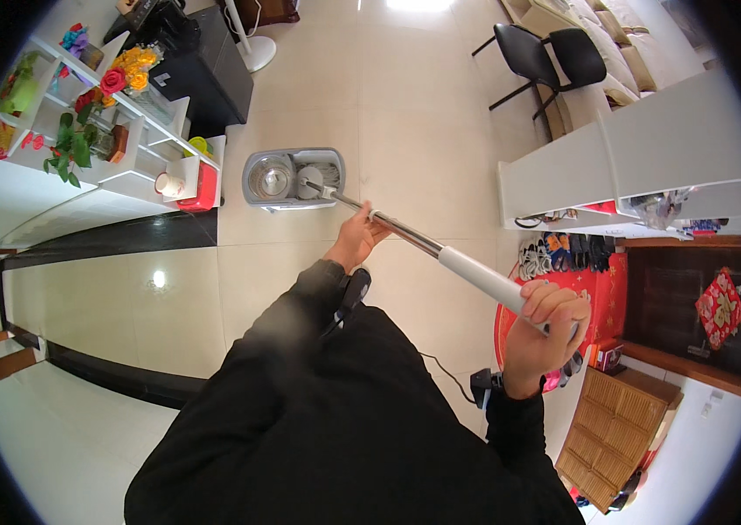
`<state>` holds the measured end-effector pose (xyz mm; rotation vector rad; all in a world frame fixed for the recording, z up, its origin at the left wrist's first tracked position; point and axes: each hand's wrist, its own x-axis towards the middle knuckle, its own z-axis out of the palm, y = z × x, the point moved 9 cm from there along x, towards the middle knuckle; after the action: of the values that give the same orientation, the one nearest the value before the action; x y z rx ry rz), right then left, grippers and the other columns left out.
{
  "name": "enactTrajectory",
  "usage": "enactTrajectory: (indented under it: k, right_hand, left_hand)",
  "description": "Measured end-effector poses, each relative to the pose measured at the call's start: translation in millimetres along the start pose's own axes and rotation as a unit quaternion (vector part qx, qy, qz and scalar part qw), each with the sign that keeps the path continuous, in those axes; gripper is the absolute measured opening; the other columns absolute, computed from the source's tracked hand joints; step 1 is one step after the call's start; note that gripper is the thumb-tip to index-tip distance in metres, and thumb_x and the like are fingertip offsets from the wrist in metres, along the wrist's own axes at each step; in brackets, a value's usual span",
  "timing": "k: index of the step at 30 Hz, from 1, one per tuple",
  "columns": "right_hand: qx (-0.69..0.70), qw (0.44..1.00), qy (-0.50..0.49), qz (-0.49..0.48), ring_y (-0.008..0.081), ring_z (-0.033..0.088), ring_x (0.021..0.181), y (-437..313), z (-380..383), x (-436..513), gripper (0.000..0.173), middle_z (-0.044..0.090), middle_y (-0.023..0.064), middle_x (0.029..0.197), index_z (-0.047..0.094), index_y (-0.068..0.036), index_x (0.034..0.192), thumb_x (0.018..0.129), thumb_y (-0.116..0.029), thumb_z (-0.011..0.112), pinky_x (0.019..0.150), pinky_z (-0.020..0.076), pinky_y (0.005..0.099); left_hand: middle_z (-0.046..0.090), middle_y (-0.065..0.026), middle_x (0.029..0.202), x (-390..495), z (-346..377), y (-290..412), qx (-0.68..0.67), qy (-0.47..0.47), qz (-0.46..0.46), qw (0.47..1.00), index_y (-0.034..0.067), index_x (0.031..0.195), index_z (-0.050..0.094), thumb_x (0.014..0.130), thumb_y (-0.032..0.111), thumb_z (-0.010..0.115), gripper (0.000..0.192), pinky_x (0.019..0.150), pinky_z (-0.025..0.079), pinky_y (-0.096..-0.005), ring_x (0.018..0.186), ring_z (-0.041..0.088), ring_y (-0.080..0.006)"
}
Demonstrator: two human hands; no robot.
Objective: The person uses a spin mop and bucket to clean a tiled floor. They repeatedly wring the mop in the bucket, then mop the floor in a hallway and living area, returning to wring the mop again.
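A spin mop stands tilted in a grey mop bucket (293, 151) on the floor before me. Its mop head (311, 180), a round plate with pale strands, is in the bucket's right compartment. In the left compartment sits a round wringer basket (271, 177). From the mop head, the metal pole (413, 236) slants up toward me and to the right. My left hand (359, 237) holds this pole low down, with the thumb along it. Around the top of the white handle (482, 279) my right hand (551, 321) is wrapped.
White shelves (141, 141) with flowers and a plant stand at the left, beside a dark cabinet (213, 72). A black chair (541, 59) is at the upper right. Several shoes (561, 252) lie by a red mat (590, 289) before the door (666, 308). A slatted wooden cabinet (616, 433) stands lower right.
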<state>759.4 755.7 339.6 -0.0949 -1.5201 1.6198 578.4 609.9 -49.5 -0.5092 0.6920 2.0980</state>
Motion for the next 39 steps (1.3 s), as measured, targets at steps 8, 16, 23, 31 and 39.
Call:
enactTrajectory:
  k: [8, 16, 23, 31, 39]
  right_hand:
    - [-0.032, 0.999, -0.012, 0.014, 0.0199, 0.05, 0.063, -58.7, -6.6, -94.3, 0.019, 0.049, 0.0069, 0.068, 0.045, -0.007, 0.079, 0.092, -0.013, 0.057, 0.072, 0.0456, 0.0421]
    - [-0.121, 0.968, -0.193, 0.104, 0.0322, 0.065, 0.099, -38.0, -12.6, -172.0, 0.01, 0.067, 0.0147, 0.092, 0.06, -0.002, 0.082, 0.079, 0.002, 0.069, 0.095, 0.046, 0.0487]
    - [-0.311, 0.864, -0.245, 0.31, 0.0326, 0.058, 0.117, -31.7, -99.9, -182.7, 0.035, 0.06, 0.0193, 0.123, 0.064, 0.0, 0.113, 0.079, -0.002, 0.071, 0.098, 0.0441, 0.0377]
    - [-0.338, 0.691, -0.465, 0.438, 0.0425, 0.059, 0.109, -6.5, -133.4, -209.2, 0.069, 0.057, 0.0303, 0.123, 0.039, -0.003, 0.144, 0.08, -0.01, 0.062, 0.094, 0.0465, 0.0407]
    - [-0.34, 0.656, -0.497, 0.454, 0.0442, 0.059, 0.109, 5.7, -161.8, -219.5, 0.07, 0.057, 0.0343, 0.12, 0.034, -0.005, 0.147, 0.081, -0.006, 0.059, 0.091, 0.0472, 0.04]
  left_hand:
    - [0.056, -0.0113, 0.085, -38.1, -17.8, -47.5, 0.083, 0.082, -0.002, 0.993, 0.0, 0.09, 0.052, 0.099, 0.016, 0.052, 0.018, 0.081, 0.055, -0.0417, 0.08, 0.062, -0.0256]
    - [0.054, -0.0101, 0.075, -38.6, -65.8, -57.0, 0.264, 0.213, 0.068, 0.938, -0.003, 0.092, 0.052, 0.089, 0.01, 0.056, 0.014, 0.053, 0.05, -0.0366, 0.061, 0.06, -0.0234]
    - [0.048, -0.0083, 0.074, -23.6, -70.2, -118.5, 0.208, 0.234, 0.084, 0.946, 0.003, 0.087, 0.045, 0.093, 0.012, 0.049, 0.012, 0.049, 0.048, -0.0377, 0.059, 0.053, -0.0207]
    - [0.047, -0.0093, 0.078, -37.8, -70.1, -162.5, 0.267, 0.257, 0.088, 0.925, 0.002, 0.096, 0.041, 0.093, 0.013, 0.049, 0.014, 0.049, 0.052, -0.0396, 0.057, 0.053, -0.021]
    - [0.049, -0.0104, 0.077, -15.2, -103.5, -196.6, 0.261, 0.272, 0.037, 0.925, 0.005, 0.098, 0.038, 0.094, 0.013, 0.05, 0.015, 0.049, 0.054, -0.0423, 0.058, 0.057, -0.0244]
